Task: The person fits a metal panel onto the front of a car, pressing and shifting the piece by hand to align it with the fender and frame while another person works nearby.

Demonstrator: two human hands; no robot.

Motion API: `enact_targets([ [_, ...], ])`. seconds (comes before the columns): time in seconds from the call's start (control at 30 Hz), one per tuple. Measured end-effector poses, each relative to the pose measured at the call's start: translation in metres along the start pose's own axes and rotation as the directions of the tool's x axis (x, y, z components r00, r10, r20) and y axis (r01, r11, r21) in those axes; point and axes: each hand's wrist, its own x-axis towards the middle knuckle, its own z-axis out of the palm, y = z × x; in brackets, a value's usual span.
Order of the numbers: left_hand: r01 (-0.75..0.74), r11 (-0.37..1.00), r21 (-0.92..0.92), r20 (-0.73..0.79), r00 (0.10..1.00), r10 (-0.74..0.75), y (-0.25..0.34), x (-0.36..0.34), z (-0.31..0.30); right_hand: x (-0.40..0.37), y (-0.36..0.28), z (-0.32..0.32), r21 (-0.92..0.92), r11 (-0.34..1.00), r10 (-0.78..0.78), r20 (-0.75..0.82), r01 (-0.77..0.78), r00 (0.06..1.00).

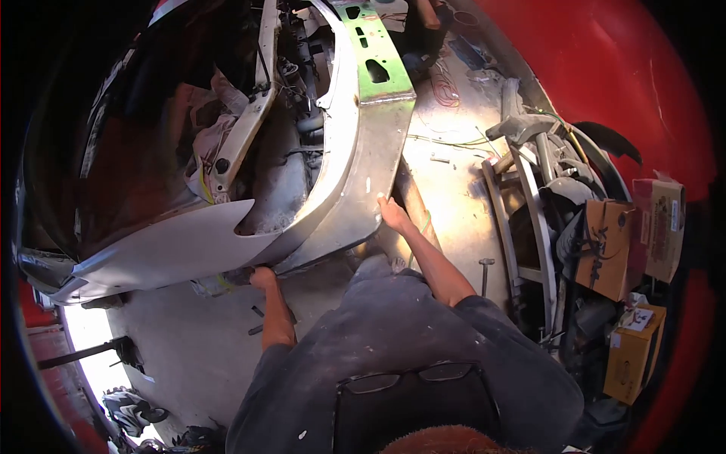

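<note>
A curved bare-metal body panel lies along the front of a stripped car body, with a green section that has cut-outs at its far end. My right hand grips the panel's right edge, thumb on top and fingers hidden beneath. My left hand is closed at the panel's lower left end, close under the pale fender. What its fingers hold there cannot be made out. Inside the body opening, a pale metal rail runs beside crumpled cloth or plastic.
A hammer stands head-up on the floor at right. Beyond it are a metal frame, loose car parts and cardboard boxes. Red cables lie on the floor near another person's arm. A red surface borders the right.
</note>
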Motion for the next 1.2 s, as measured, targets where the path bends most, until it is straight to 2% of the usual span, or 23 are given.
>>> enact_targets([
  [0.07, -0.022, 0.996, 0.082, -0.012, 1.000, 0.023, -0.002, 0.005, 0.002, -0.026, -0.024, -0.012, -0.006, 0.999, 0.045, -0.031, -0.045, 0.999],
  [0.13, -0.019, 0.999, -0.034, -0.035, 0.999, 0.018, 0.006, -0.011, -0.001, -0.030, -0.028, -0.017, 0.000, 0.999, 0.045, -0.005, -0.045, 0.999],
  [0.2, 0.017, 1.000, -0.003, -0.036, 0.999, -0.017, 0.016, -0.023, -0.007, -0.030, -0.027, -0.017, -0.005, 0.999, 0.041, -0.002, -0.041, 0.999],
  [0.3, 0.028, 0.999, 0.034, -0.030, 0.999, -0.027, 0.007, -0.005, -0.001, -0.019, -0.017, -0.009, 0.009, 0.998, 0.066, 0.001, -0.066, 0.998],
  [0.53, 0.060, 0.998, 0.037, 0.001, 0.998, -0.060, 0.016, -0.017, -0.008, -0.018, -0.015, -0.009, 0.014, 0.998, 0.058, 0.015, -0.058, 0.998],
  [0.63, 0.011, 0.997, 0.079, -0.032, 0.999, -0.009, 0.010, -0.008, -0.004, -0.012, -0.010, -0.005, 0.019, 0.998, 0.059, 0.017, -0.059, 0.998],
  [0.73, -0.046, 0.998, 0.047, -0.015, 0.999, 0.047, 0.003, -0.007, -0.001, -0.012, -0.012, -0.007, 0.006, 0.998, 0.056, 0.032, -0.056, 0.998],
  [0.8, -0.109, 0.988, 0.112, -0.013, 0.994, 0.112, -0.011, 0.026, 0.009, -0.014, -0.015, -0.014, -0.018, 0.999, 0.052, 0.060, -0.051, 0.997],
  [0.83, -0.133, 0.980, 0.149, -0.013, 0.991, 0.136, -0.011, 0.018, 0.004, -0.012, -0.015, -0.013, -0.039, 0.999, 0.008, 0.043, -0.007, 0.999],
  [0.9, 0.021, 1.000, -0.013, -0.001, 1.000, -0.021, 0.010, -0.013, -0.004, 0.004, 0.004, -0.002, -0.054, 0.998, -0.035, 0.020, 0.036, 0.999],
  [0.93, -0.058, 0.997, -0.044, -0.006, 0.998, 0.058, -0.010, 0.008, 0.006, 0.018, 0.022, 0.011, -0.057, 0.996, -0.069, 0.003, 0.069, 0.998],
  [0.97, -0.136, 0.989, -0.065, -0.016, 0.991, 0.135, -0.039, 0.034, 0.013, 0.011, 0.013, 0.006, -0.071, 0.997, -0.031, -0.008, 0.030, 0.999],
  [1.0, -0.007, 0.999, -0.041, -0.011, 1.000, 0.007, -0.035, 0.025, 0.009, 0.007, 0.013, 0.005, -0.074, 0.996, -0.058, 0.002, 0.058, 0.998],
  [1.03, -0.075, 0.987, 0.142, 0.042, 0.997, 0.069, -0.036, 0.032, 0.006, 0.002, 0.014, 0.003, -0.074, 0.994, -0.083, 0.008, 0.084, 0.996],
  [1.1, 0.002, 0.999, -0.041, -0.012, 1.000, -0.002, -0.045, 0.035, 0.016, 0.012, 0.032, 0.009, -0.085, 0.980, -0.179, -0.014, 0.178, 0.984],
  [1.13, 0.036, 0.991, -0.130, -0.038, 0.998, -0.041, -0.053, 0.040, 0.020, 0.009, 0.030, 0.004, -0.081, 0.980, -0.181, 0.006, 0.181, 0.984],
  [1.2, -0.035, 0.961, -0.273, 0.021, 0.999, 0.043, -0.089, 0.076, 0.025, -0.008, 0.004, -0.016, -0.076, 0.980, -0.183, 0.053, 0.186, 0.982],
])
